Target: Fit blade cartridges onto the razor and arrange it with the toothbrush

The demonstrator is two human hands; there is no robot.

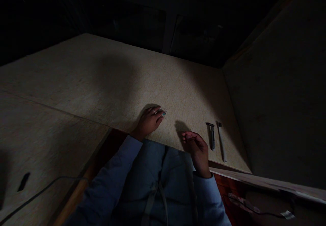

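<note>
My left hand rests on the pale stone-patterned counter, its fingers closed round a small clear object with a teal part. Most of that object is hidden by the fingers, and its kind does not show. To the right, just above the counter's front edge, my right hand is closed with fingertips and thumb drawn together. Whether anything lies between them cannot be made out. Beside it on the counter lies a dark razor, head away from me. A toothbrush with a light handle lies further right.
The counter runs back to dark glass panels and meets a dark wall on the right. A second counter section joins at left, with a black cable and a small dark slot-shaped thing. The scene is dim.
</note>
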